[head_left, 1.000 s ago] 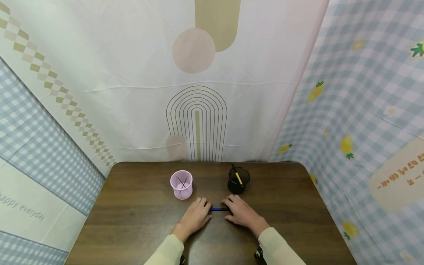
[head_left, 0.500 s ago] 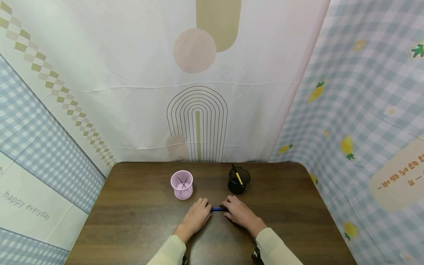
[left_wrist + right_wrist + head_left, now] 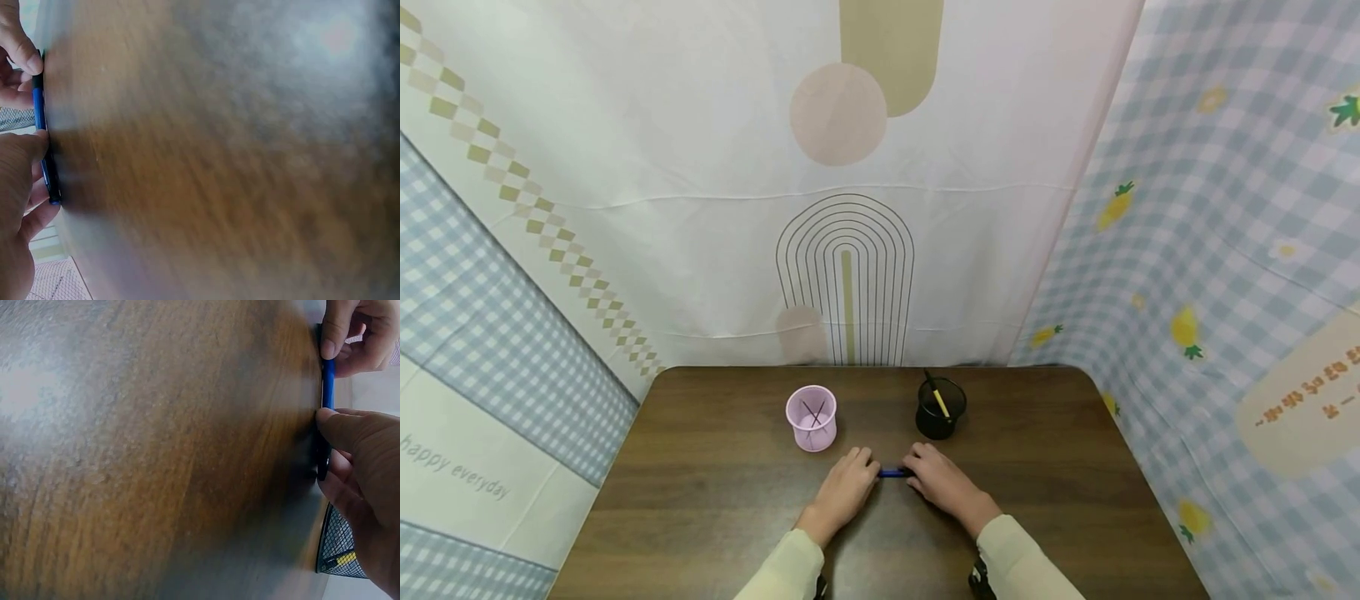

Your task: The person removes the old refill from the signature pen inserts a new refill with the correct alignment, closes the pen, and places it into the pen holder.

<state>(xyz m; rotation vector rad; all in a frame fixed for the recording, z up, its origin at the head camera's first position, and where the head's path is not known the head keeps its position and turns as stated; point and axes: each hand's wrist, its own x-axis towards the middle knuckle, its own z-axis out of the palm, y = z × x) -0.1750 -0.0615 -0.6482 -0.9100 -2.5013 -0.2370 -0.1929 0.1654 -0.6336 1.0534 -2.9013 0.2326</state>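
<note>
A blue pen with black ends (image 3: 891,473) lies sideways, low over the table, between my two hands. My left hand (image 3: 844,490) pinches its left part between thumb and fingers. On the other side my right hand (image 3: 946,483) pinches the black right part. In the left wrist view, the pen (image 3: 39,109) shows its blue middle between the hands, and its end sticks out past my left thumb. The right wrist view has the pen (image 3: 327,387) with its dark tip beyond my right thumb.
Behind my left hand stands a pink mesh cup (image 3: 814,437) with two thin dark crossed lines inside. A black mesh cup (image 3: 936,423) behind my right hand holds a yellow and black pen (image 3: 938,398). The brown table (image 3: 700,500) ends at a hanging cloth (image 3: 700,275).
My right thumb has drawn in toward the pen, and the hands have come slightly closer together, so a little less of the pen shows between them. The cups have not moved.
</note>
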